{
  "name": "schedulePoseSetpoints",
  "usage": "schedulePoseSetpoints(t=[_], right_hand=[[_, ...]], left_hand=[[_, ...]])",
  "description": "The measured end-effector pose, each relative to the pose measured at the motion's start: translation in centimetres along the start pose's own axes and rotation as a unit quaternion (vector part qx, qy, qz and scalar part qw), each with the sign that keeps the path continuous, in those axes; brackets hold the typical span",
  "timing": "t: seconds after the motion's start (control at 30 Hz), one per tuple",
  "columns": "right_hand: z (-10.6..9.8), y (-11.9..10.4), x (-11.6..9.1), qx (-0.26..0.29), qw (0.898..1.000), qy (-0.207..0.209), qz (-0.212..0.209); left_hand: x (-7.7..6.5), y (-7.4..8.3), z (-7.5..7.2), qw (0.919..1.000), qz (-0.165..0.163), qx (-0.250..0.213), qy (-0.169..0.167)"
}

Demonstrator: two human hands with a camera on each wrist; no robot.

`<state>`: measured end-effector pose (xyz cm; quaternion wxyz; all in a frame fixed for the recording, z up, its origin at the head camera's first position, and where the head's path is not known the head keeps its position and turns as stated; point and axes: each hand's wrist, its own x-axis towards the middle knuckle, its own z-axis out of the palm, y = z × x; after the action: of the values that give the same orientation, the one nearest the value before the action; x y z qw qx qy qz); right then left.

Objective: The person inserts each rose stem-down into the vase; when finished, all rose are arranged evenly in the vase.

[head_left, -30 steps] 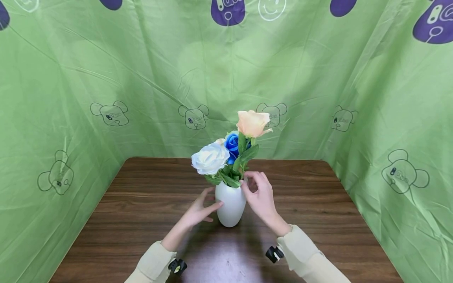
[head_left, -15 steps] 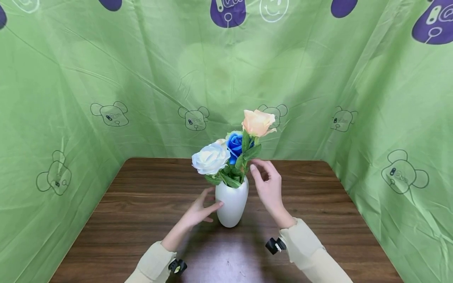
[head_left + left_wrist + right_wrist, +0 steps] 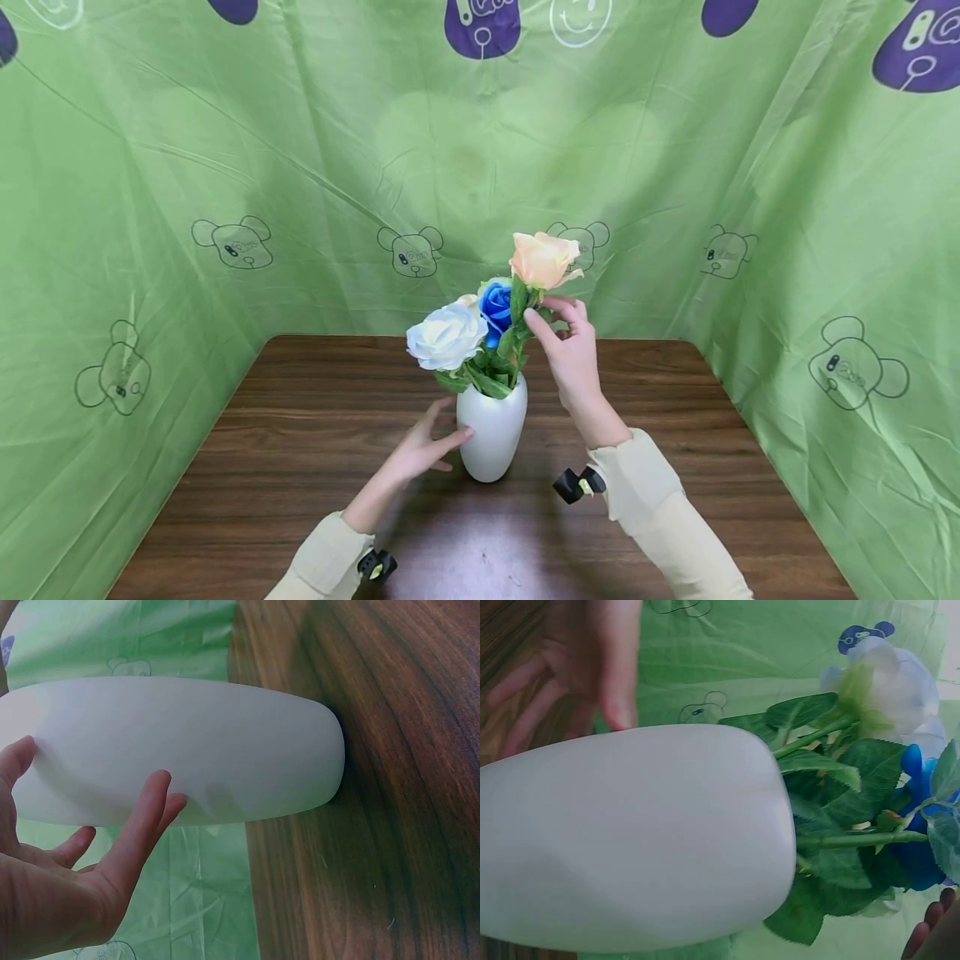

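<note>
A white vase [image 3: 491,429] stands upright on the wooden table, holding several roses. My left hand [image 3: 422,446] touches the vase's left side with spread fingers and thumb; the left wrist view shows those fingers [image 3: 154,802] fairly straight against it. Tallest in the bunch is a peach rose [image 3: 544,260], leaning right. My right hand [image 3: 573,354] has its thumb and fingers around the leafy stem just under that bloom; leaves partly hide the contact. A blue rose [image 3: 496,310] sits in the middle, and a pale blue-white rose [image 3: 447,336] hangs over the left rim.
Dark wooden table [image 3: 315,433] surrounds the vase. Green printed cloth [image 3: 337,167] hangs behind and along both sides. Green leaves [image 3: 832,787] crowd the vase's mouth. Black wrist devices [image 3: 579,485] are worn at both sleeves.
My right hand left the vase rim, moved right, then rose along the peach rose's stem to below its bloom. The peach rose tipped right, then slightly back left. My left hand stayed put.
</note>
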<state>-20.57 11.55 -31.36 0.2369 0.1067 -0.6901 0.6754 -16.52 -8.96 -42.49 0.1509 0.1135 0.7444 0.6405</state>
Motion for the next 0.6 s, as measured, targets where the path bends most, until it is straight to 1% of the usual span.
schedulePoseSetpoints(t=[0.1, 0.13, 0.23, 0.4, 0.5, 0.6], right_hand=[[0.1, 0.1, 0.5, -0.012, 1.0, -0.001, 0.01], [0.0, 0.4, 0.7, -0.014, 1.0, 0.0, 0.009], [0.1, 0.2, 1.0, -0.019, 1.0, -0.001, 0.002], [0.3, 0.0, 1.2, -0.027, 1.0, -0.006, 0.001], [0.3, -0.1, 1.2, -0.03, 1.0, 0.007, -0.003], [0.1, -0.1, 1.0, -0.02, 0.999, 0.037, -0.018]], left_hand=[[0.1, 0.0, 0.0, 1.0, -0.001, -0.002, 0.0], [0.1, 0.0, 0.0, 1.0, -0.001, -0.002, 0.0], [0.1, 0.0, 0.0, 1.0, -0.001, -0.001, 0.001], [0.0, 0.0, 0.0, 1.0, -0.003, 0.001, 0.001], [0.0, 0.0, 0.0, 1.0, -0.004, 0.001, 0.001], [0.0, 0.0, 0.0, 1.0, -0.004, 0.001, -0.001]])
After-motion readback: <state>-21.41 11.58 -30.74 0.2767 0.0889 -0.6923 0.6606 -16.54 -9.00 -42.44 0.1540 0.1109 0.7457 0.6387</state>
